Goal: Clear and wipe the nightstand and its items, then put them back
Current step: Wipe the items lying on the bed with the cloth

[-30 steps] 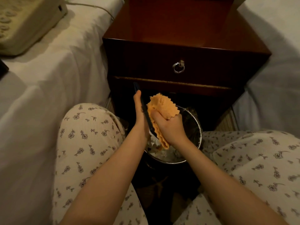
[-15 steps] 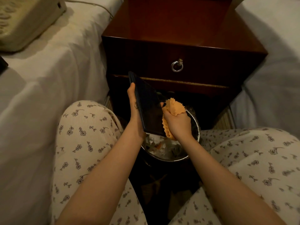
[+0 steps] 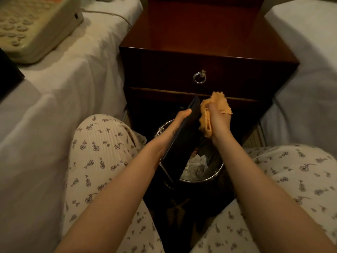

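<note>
My left hand (image 3: 173,128) grips a flat black tablet-like slab (image 3: 184,143) by its left edge, tilted steeply over a metal waste bin (image 3: 215,175). My right hand (image 3: 218,123) is closed on a bunched orange cloth (image 3: 217,106), pressed against the slab's upper right edge. The dark wooden nightstand (image 3: 200,39) stands just behind, its top bare in view and its drawer with a ring pull (image 3: 199,77) shut.
A cream telephone (image 3: 31,26) with its cord lies on the white bed at left, beside a dark object (image 3: 9,75) at the frame edge. Another white bed (image 3: 306,70) flanks the nightstand at right. My knees in floral trousers frame the bin, which holds crumpled paper.
The slab has been turned and tilted in my left hand. My right hand with the cloth slid from the slab's lower face up to its top right edge.
</note>
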Demonstrator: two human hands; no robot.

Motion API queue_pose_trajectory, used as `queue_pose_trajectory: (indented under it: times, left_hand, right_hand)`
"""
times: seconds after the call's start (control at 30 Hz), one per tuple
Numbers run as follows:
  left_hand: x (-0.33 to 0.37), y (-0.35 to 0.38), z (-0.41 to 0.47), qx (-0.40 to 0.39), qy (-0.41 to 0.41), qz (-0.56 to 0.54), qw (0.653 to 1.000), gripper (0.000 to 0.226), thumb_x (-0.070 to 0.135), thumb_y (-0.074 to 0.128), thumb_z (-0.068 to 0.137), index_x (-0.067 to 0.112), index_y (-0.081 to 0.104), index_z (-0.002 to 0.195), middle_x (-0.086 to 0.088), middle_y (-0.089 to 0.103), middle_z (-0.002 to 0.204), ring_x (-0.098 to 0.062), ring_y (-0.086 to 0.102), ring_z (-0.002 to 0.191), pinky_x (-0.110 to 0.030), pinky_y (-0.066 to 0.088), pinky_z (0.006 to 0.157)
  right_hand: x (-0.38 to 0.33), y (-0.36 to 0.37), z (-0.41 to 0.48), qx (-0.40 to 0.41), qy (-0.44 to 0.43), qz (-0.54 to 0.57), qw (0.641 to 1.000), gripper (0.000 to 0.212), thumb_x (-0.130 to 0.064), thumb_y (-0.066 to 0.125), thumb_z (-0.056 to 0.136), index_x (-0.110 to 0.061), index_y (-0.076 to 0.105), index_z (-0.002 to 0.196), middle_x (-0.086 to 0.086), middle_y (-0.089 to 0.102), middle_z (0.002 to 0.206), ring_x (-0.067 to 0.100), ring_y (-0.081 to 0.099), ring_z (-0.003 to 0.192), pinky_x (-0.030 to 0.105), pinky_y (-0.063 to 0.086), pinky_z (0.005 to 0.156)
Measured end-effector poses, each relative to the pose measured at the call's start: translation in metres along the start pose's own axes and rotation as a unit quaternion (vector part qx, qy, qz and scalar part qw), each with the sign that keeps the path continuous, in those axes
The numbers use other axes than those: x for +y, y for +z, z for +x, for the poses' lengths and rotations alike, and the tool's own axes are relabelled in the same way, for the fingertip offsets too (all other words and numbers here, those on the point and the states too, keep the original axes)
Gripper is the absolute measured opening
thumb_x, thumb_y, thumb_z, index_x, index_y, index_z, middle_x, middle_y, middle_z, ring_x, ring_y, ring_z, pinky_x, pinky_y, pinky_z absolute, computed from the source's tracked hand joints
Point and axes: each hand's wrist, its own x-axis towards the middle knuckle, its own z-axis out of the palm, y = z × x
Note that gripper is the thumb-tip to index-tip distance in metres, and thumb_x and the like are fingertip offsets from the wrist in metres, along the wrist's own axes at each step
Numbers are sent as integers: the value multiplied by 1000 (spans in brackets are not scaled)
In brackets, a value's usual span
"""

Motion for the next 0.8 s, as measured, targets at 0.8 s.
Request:
queue_pose_trajectory:
  times: [0.8]
  left_hand:
    - [44, -2, -55, 251, 45, 103, 961, 55, 44, 61, 85, 6, 56, 124, -3, 60, 102, -18, 56, 87, -27, 41, 69]
  right_hand:
    - [-26, -9, -27, -160, 55, 125, 978, 44, -21, 66, 86, -9, 55, 126, 11, 66, 108, 23, 65, 82, 31, 54, 67]
